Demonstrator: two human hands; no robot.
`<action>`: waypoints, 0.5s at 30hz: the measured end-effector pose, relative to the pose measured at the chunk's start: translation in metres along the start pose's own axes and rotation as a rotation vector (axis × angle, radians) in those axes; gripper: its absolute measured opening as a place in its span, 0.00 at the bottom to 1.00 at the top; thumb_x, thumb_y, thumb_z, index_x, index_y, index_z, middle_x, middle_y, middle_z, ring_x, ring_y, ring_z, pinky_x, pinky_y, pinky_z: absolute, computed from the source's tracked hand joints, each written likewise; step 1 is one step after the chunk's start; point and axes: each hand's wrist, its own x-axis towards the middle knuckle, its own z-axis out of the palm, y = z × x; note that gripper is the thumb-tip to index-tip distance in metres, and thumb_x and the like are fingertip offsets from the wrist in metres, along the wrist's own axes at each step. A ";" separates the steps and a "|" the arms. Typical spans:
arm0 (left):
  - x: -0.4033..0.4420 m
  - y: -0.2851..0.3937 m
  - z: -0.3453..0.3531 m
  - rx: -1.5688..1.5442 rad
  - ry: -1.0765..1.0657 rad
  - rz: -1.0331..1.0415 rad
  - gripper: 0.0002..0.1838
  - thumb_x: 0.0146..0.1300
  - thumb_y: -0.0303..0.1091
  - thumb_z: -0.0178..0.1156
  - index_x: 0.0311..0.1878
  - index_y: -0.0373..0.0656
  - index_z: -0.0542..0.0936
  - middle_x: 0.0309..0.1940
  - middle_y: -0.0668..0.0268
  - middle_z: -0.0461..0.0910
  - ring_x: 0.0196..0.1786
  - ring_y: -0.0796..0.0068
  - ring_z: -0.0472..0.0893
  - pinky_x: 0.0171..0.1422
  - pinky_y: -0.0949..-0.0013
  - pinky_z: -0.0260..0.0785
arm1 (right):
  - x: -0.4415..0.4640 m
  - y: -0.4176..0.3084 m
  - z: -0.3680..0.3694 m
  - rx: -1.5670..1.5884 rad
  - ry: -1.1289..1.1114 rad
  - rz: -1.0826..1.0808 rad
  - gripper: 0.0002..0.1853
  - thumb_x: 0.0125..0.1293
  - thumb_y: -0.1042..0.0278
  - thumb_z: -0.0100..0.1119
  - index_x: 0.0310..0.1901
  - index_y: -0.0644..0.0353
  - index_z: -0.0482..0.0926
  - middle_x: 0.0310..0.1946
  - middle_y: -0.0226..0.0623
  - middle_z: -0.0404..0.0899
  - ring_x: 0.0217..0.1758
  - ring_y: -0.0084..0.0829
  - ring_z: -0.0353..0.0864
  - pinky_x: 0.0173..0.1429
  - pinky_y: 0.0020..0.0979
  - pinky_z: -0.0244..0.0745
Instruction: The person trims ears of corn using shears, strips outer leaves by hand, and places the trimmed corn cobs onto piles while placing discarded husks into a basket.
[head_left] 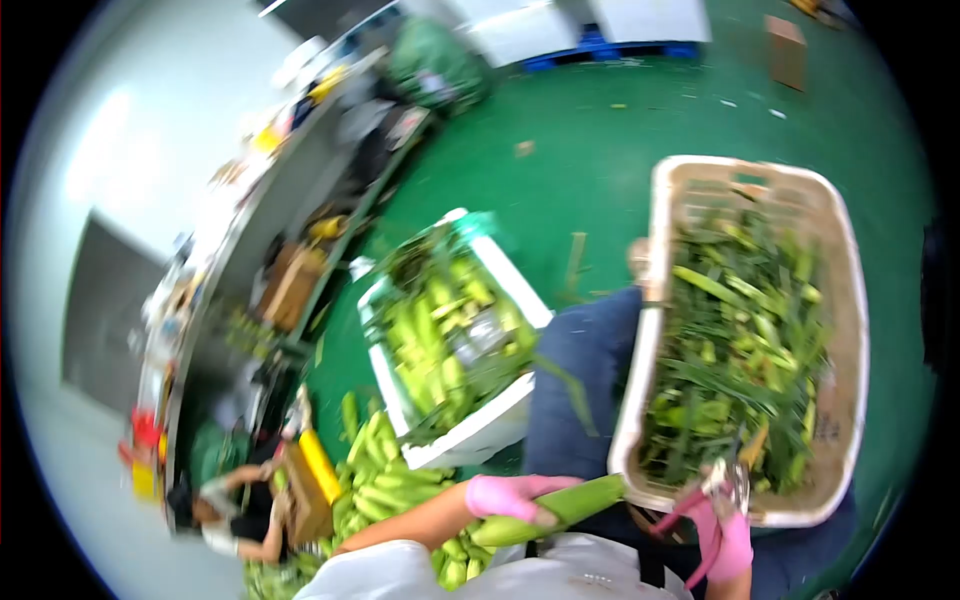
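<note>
My left hand point(510, 499), in a pink glove, is closed around a green ear of corn point(580, 503) in its husk, held across my lap. My right hand point(722, 540), also pink-gloved, grips red-handled pruning shears point(725, 485); their metal head is blurred at the crate's near edge. The corn's right end points toward the shears, with a gap between them. Right in front, a white plastic crate point(850, 270) holds cut husks and leaves point(740, 340). Beyond my left arm lies a heap of unhusked corn point(385, 485).
A white foam box point(465, 425) of corn stands left of my knee point(575, 370). Another person point(235, 515) handles a cardboard box point(305, 490) at lower left. Cluttered shelving point(250, 200) lines the wall. A brown carton point(786, 52) and blue pallet point(600, 48) are farther off.
</note>
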 end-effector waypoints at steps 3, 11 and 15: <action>-0.148 -0.052 -0.007 -0.266 0.554 -0.316 0.45 0.63 0.52 0.69 0.77 0.40 0.61 0.57 0.61 0.77 0.58 0.71 0.77 0.60 0.66 0.75 | -0.010 0.023 0.003 -0.072 -0.050 0.096 0.35 0.61 0.66 0.67 0.69 0.66 0.67 0.51 0.49 0.80 0.58 0.43 0.81 0.59 0.44 0.79; -0.481 -0.337 -0.029 0.057 1.686 -1.124 0.47 0.52 0.55 0.75 0.70 0.34 0.72 0.61 0.50 0.81 0.56 0.61 0.85 0.61 0.63 0.78 | -0.013 0.042 0.027 -0.225 -0.117 0.261 0.36 0.60 0.67 0.67 0.70 0.65 0.66 0.51 0.49 0.80 0.59 0.43 0.81 0.59 0.44 0.79; -0.453 -0.305 -0.122 0.169 2.265 -0.769 0.26 0.60 0.44 0.66 0.60 0.42 0.82 0.52 0.54 0.86 0.54 0.55 0.85 0.63 0.61 0.74 | -0.008 0.048 0.039 -0.285 -0.135 0.296 0.37 0.59 0.67 0.67 0.70 0.65 0.66 0.52 0.49 0.80 0.59 0.43 0.81 0.59 0.44 0.79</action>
